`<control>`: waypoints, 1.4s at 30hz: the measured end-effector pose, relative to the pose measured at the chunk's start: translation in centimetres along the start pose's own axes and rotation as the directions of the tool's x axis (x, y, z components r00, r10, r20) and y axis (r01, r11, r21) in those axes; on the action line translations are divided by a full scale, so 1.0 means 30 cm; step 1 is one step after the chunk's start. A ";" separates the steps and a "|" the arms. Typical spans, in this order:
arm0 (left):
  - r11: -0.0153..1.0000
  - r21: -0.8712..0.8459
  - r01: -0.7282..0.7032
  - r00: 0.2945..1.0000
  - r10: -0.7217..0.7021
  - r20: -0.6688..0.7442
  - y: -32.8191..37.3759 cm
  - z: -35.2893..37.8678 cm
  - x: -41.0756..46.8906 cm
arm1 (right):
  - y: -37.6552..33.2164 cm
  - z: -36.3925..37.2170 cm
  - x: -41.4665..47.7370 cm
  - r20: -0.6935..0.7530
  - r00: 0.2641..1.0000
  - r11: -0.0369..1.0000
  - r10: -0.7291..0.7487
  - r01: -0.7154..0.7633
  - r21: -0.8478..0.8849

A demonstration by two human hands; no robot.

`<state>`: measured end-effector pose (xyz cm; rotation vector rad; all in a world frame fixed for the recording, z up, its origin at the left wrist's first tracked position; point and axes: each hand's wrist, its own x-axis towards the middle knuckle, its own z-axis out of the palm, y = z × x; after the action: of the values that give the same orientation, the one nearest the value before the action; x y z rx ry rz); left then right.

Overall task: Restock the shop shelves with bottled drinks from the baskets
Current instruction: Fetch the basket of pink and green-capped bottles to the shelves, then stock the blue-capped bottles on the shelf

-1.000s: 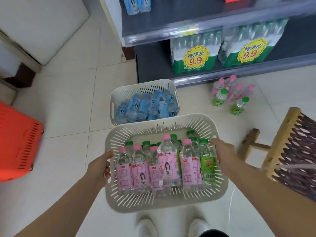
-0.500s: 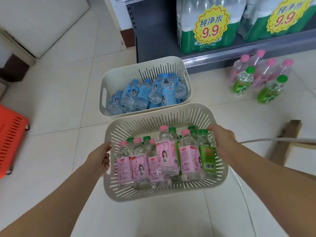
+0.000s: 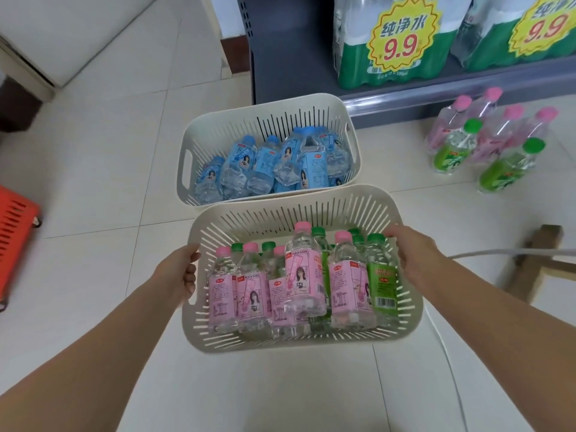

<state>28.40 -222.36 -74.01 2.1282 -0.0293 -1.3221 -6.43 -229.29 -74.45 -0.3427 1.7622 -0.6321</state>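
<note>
I hold a cream slotted basket [image 3: 290,215] by its two ends, low over the tiled floor. My left hand [image 3: 179,275] grips the left handle and my right hand [image 3: 411,252] grips the right rim. Inside stand several pink-capped peach soda bottles [image 3: 304,275] and green-labelled bottles [image 3: 381,279]. Just beyond it, a second cream basket [image 3: 218,132] sits on the floor with several blue-labelled water bottles [image 3: 271,163] lying in it. The dark shelf unit [image 3: 405,92] is behind, with its bottom shelf holding green shrink-wrapped water packs [image 3: 389,42] tagged 9.9.
A cluster of pink and green bottles [image 3: 486,145] stands on the floor at the right, in front of the shelf. An orange basket [image 3: 15,244] is at the left edge. A wooden stool leg [image 3: 536,260] and a white cable [image 3: 498,252] lie right of the held basket.
The view has dropped and closed in on the floor: both baskets and the bottom shelf look larger and nearer. My hands keep the same grip on the near basket, now lower beside the blue-bottle basket.
</note>
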 end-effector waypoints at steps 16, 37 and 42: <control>0.510 0.720 -0.471 0.864 0.431 0.260 0.367 -0.006 -0.587 | -0.352 0.029 -0.446 -0.010 0.917 0.788 -0.399 0.337 -0.516; 0.040 0.785 -0.619 0.704 0.471 0.531 1.090 -0.532 -1.982 | -1.151 -0.557 -1.778 0.405 0.899 -0.001 -0.168 0.411 -0.912; -0.005 0.762 -0.647 0.620 0.578 0.530 1.275 -0.618 -2.198 | -1.337 -0.671 -1.923 0.343 0.895 0.068 -0.285 0.376 -0.924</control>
<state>22.03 -222.11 4.18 2.2929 -2.0563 -0.7482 -13.03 -226.15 -1.72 -1.7596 1.7857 0.4307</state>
